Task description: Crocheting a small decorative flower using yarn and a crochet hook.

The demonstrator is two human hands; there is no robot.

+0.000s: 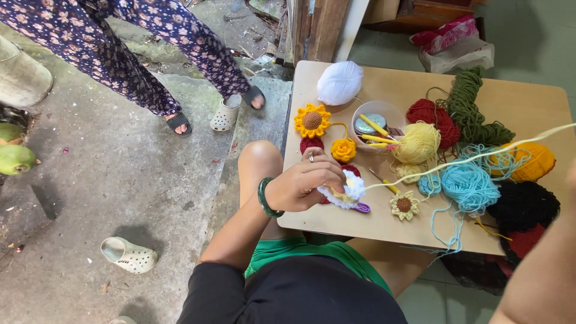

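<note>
My left hand (309, 180), with a ring and a green bangle on the wrist, holds a white crocheted flower with a yellow centre (347, 192) over the near edge of a low wooden table (372, 225). A pale yellow strand (480, 156) runs taut from the flower up to the right edge of the view. Of my right arm only the forearm (543, 270) shows at the lower right; the hand is out of frame. A purple-handled tool (362, 208) lies under the flower.
On the table lie finished crocheted sunflowers (312, 120), a white yarn ball (340, 83), a bowl with hooks (378, 126), and yellow, red, green, blue, orange and black yarn. A person in floral trousers and sandals (180, 123) stands at the left; loose clogs lie on the concrete.
</note>
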